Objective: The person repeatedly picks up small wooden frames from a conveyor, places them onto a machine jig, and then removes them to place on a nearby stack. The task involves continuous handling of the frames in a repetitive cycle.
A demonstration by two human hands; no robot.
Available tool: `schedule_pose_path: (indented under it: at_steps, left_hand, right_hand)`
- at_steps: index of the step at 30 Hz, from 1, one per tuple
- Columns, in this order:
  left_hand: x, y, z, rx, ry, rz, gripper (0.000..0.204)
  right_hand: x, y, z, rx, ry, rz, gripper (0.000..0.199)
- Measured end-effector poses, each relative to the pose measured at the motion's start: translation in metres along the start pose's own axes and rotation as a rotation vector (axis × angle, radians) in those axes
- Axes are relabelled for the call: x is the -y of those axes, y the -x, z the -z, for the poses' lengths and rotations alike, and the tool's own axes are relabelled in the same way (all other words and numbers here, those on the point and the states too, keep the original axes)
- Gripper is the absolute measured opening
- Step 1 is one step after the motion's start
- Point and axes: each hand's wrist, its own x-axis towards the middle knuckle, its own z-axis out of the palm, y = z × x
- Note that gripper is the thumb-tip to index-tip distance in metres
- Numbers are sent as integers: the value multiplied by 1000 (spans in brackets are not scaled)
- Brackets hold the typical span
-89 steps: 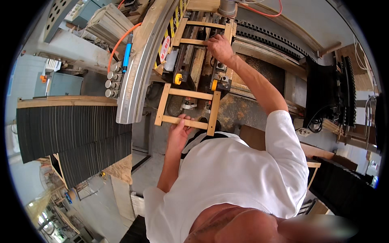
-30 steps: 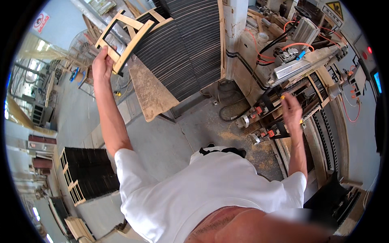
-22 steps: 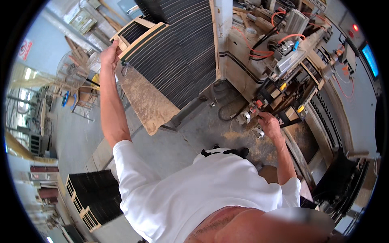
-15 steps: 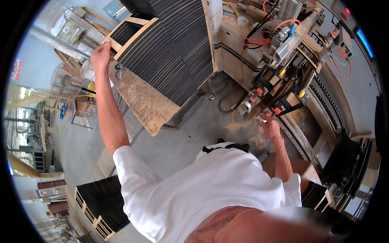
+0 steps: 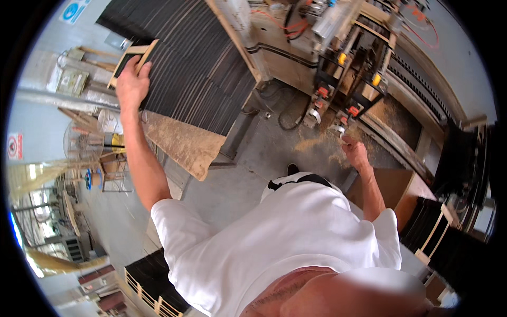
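My left hand (image 5: 133, 87) is closed on a pale wooden-ended frame (image 5: 138, 50) at the left end of a big stack of black slats (image 5: 195, 74). Its thumb and fingers lie along the pale wood strip. Low on the right, my right hand (image 5: 356, 152) has its fingers curled together beside the silver end of a machine clamp (image 5: 338, 128) with a red part. Whatever those fingertips hold, if anything, is too small to make out. A second clamp (image 5: 315, 113) stands just left of it.
A dusty brown board (image 5: 187, 148) juts out below the stack. The machine's rails (image 5: 393, 171) run along the right, with sawdust (image 5: 311, 142) on the floor. A cardboard box (image 5: 380, 187) stands near my right forearm. More black slatted pieces (image 5: 153, 274) lie at the lower left.
The view has swung to the right, so the stack and machine sit further left. My left hand has shifted from the frame's outer corner to its inner strip. My right hand stays by the clamp.
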Motion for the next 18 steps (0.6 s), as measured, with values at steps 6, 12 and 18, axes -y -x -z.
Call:
schedule_pose_path:
  at_steps: [6, 12, 18]
  left_hand:
    - [-5, -3, -18, 80, 66, -76, 57]
    - [-68, 28, -23, -626, 191, -197, 41]
    - [-248, 151, -118, -160, 938, -322, 14]
  right_hand:
    - [-70, 47, 47, -147, 56, -48, 30]
    - [-126, 132, 176, -752, 200, -18, 29]
    - [-148, 258, 274, -996, 669, -446, 29]
